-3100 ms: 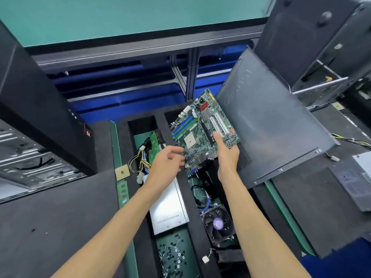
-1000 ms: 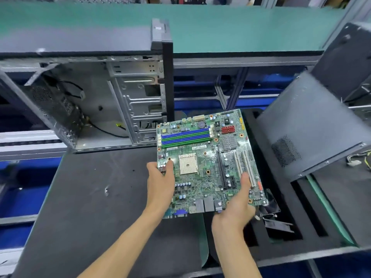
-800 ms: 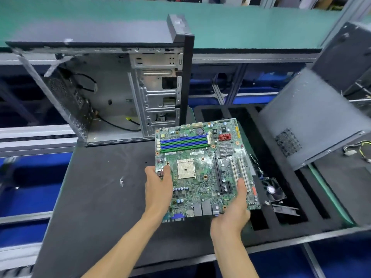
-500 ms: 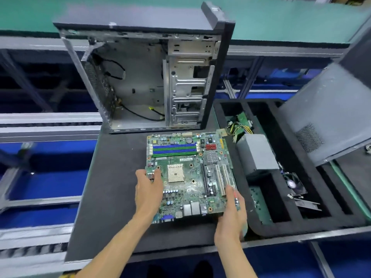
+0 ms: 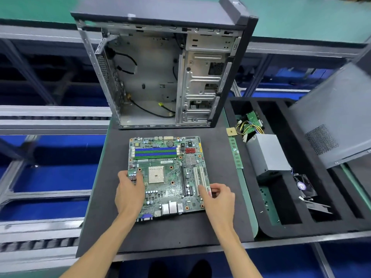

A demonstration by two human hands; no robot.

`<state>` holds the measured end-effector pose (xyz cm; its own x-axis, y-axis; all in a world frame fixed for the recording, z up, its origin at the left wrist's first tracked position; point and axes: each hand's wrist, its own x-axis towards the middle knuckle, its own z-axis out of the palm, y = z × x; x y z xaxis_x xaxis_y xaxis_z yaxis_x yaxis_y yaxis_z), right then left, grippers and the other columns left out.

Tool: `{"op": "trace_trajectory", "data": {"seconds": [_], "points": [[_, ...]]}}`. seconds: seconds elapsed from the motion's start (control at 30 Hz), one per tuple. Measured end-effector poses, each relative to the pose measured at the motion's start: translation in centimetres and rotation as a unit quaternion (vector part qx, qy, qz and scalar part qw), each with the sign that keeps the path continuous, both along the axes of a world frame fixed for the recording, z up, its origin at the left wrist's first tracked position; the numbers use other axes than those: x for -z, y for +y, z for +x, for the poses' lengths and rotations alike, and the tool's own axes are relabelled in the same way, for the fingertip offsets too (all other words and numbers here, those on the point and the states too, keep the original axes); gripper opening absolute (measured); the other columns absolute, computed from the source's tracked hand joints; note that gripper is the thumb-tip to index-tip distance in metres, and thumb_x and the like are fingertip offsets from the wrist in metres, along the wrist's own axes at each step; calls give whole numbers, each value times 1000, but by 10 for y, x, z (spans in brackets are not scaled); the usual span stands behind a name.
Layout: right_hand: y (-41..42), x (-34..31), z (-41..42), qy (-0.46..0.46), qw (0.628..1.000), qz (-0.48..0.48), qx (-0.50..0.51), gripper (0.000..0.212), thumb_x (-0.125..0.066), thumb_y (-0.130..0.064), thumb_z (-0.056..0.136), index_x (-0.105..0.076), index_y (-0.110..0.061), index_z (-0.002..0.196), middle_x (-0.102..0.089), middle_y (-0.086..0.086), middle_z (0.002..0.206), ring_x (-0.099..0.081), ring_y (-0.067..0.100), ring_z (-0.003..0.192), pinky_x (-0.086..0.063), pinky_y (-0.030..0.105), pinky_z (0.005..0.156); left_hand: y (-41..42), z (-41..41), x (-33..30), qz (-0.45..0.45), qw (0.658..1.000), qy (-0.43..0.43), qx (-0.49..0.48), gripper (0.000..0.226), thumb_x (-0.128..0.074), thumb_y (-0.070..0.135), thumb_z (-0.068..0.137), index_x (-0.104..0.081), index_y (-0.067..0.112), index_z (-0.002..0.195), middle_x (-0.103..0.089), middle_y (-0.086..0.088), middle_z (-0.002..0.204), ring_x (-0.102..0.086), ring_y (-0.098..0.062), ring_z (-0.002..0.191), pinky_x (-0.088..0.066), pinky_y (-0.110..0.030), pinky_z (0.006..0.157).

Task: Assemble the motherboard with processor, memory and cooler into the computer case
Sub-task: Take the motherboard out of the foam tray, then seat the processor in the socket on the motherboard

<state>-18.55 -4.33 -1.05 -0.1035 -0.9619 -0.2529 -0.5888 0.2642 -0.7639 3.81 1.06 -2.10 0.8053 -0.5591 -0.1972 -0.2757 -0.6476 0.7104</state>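
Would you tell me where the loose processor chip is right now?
In the head view the processor lies right of the motherboard, at the foam tray's near-left corner, just above the memory stick.

Green motherboard showing blue and green slot stripes, lying on black mat; grey-and-black computer case standing behind.
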Motion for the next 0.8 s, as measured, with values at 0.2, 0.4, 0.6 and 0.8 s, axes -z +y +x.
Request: {"op": "trace_trajectory", "data": {"seconds": [0.2,0.4,0.6,0.8], "points": [[-4,6,-2,61,998,-19,10,34,-70,-51,81,-61,-22,96,-57,-10,91,-44,17,100,-39,37,94,-4,-7,-2,-9,999,-44,23,31,-52,30,101,-56,1,113,-57,-12,105,-52,-31,103,-39,-45,94],[-3,5,-3,121,992,-33,-20,34,-68,-51,82,-59,-19,92,-56,-7,90,-44,19,97,-38,38,93,-5,-9,2,23,998,-47,35,37,-52,27,100,-50,-4,119,-37,-9,107,-46,-29,88,-37,-39,85],[-3,0,0,195,978,-45,-52,40,-67,-50,83,-56,-19,104,-54,-4,99,-43,19,98,-36,36,90,1,-7,-2,67,986,-134,69,46,-65,19,88,-45,-4,123,-44,-21,115,-39,-30,94,-37,-41,83],[-15,-11,30,95,959,-195,-184,39,-71,-40,86,-57,-23,118,-48,-8,116,-37,11,112,-30,29,96,1,-4,-5,14,971,-181,155,36,-63,23,90,-54,14,124,-43,-5,117,-40,-23,107,-30,-36,90]]}}
